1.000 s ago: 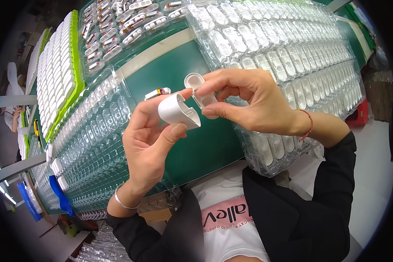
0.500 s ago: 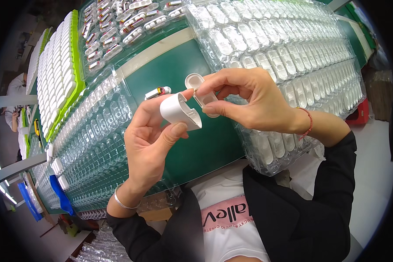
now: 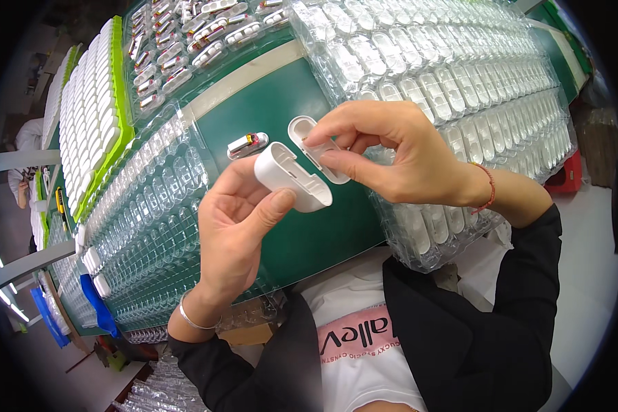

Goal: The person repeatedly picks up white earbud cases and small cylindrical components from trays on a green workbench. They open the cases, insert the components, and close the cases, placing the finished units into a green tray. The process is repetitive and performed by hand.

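Between both hands (image 3: 309,185), perhaps a white case (image 3: 292,176)

Matt white plastic case (image 3: 292,176), glossy clear plastic blister trays (image 3: 453,75), smooth green tabletop (image 3: 281,110)

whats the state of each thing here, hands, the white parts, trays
left hand: grips the white shell, thumb on top
right hand: pinches the white insert
white shell: held above the table, open end facing the insert
white insert: at the shell's mouth, not fully in
small metal part: loose on the green table
clear blister trays: stacked; pockets' contents unclear
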Available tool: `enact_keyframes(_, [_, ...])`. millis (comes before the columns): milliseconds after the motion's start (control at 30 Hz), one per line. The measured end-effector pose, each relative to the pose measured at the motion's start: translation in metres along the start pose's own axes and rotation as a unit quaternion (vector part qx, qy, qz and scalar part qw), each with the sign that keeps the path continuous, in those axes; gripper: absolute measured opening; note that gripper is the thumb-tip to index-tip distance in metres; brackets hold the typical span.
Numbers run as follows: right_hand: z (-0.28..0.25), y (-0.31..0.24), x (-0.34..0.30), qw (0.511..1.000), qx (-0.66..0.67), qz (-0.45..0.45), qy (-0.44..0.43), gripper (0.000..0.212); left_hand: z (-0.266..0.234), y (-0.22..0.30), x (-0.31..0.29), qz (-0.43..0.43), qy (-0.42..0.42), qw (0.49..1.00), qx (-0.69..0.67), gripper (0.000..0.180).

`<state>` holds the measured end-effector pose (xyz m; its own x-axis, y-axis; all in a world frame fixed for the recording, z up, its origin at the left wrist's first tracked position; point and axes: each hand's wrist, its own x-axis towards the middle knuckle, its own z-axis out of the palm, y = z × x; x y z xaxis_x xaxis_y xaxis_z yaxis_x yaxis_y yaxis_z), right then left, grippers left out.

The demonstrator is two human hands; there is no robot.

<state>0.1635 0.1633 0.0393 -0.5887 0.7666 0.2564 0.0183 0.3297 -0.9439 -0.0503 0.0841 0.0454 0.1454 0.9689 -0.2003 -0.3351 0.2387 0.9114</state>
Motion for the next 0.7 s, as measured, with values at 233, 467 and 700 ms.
enact_keyframes(233, [-0.001, 0.001, -0.004, 0.983, -0.142, -0.116, 0.028, 0.018, 0.010, -0.004, 0.005, -0.011, 0.004, 1.000, -0.023, 0.035])
enact_keyframes(467, [-0.005, 0.000, -0.007, 0.948, -0.266, -0.174, 0.008, 0.021, 0.012, -0.015, 0.015, 0.055, -0.019, 0.998, 0.026, 0.031])
enact_keyframes(700, [-0.009, -0.005, -0.003, 0.974, -0.166, -0.151, 0.023, 0.014, 0.016, -0.006, 0.015, 0.025, -0.076, 0.995, -0.066, 0.030])
